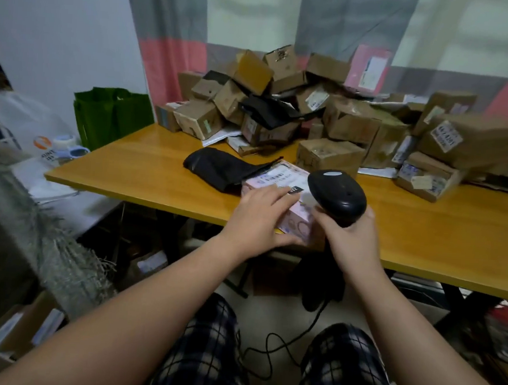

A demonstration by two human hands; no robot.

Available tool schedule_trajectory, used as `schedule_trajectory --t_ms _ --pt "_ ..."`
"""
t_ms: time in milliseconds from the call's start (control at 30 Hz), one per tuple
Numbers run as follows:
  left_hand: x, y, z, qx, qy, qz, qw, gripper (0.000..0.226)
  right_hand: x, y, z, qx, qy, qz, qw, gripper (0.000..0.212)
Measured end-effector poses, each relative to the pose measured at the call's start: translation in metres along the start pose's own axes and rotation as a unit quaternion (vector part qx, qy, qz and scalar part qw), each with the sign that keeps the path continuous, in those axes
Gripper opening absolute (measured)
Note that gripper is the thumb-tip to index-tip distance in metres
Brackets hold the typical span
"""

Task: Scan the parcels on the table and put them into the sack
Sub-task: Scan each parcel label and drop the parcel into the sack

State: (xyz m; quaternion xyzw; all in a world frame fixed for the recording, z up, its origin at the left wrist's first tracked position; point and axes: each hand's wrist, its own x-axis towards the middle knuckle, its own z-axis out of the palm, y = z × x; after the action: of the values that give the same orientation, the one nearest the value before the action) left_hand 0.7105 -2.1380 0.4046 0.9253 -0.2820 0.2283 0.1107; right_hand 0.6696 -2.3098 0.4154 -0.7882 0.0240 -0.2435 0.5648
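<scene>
Head view: pink box (277, 177) lies at the near edge of the surface (159, 171), long axis running away from the person, label uppermost. Left hand (260, 219) rests on its top with fingers nearly straight. Right hand (351, 237) is wrapped round the handle of a black scanner (337, 194), whose head hovers just right of the label. The scan probably needs a leftward tilt. What appears to be a frayed grey sack (50, 239) stands well left, nearer the left hand.

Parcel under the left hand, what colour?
The parcel is pale pink with a white label; head view.
</scene>
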Motion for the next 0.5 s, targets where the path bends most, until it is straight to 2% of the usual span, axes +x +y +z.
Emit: schedule_trajectory --t_ms 100,200,233,300,367,433,500 --pt "0.0 0.008 -0.006 -0.122 -0.003 -0.002 0.992 0.062 0.007 -0.001 -0.011 -0.059 0.007 0.01 0.998 0.037" --pt "-0.008 0.009 -0.003 -0.2 0.064 -0.12 0.97 0.042 0.021 0.005 -0.023 -0.037 -0.054 0.047 0.997 0.051" --pt "-0.01 0.009 -0.003 -0.204 0.079 -0.18 0.959 0.045 0.024 0.006 -0.025 -0.031 -0.072 0.053 0.996 0.047" --pt "-0.008 0.009 -0.005 -0.221 0.032 -0.287 0.932 0.062 0.026 0.007 -0.027 -0.011 -0.088 0.063 0.994 0.039" --pt "-0.003 0.011 -0.007 -0.268 -0.036 -0.32 0.908 0.074 0.025 0.008 -0.027 0.008 -0.093 0.054 0.994 0.035" --pt "0.005 0.017 -0.009 -0.389 -0.042 -0.331 0.859 0.071 0.021 0.009 -0.029 0.022 -0.092 0.027 0.995 0.033" --pt "0.011 0.026 -0.011 -0.487 -0.011 -0.339 0.805 0.058 0.015 0.013 -0.03 0.034 -0.073 0.015 0.997 0.042"
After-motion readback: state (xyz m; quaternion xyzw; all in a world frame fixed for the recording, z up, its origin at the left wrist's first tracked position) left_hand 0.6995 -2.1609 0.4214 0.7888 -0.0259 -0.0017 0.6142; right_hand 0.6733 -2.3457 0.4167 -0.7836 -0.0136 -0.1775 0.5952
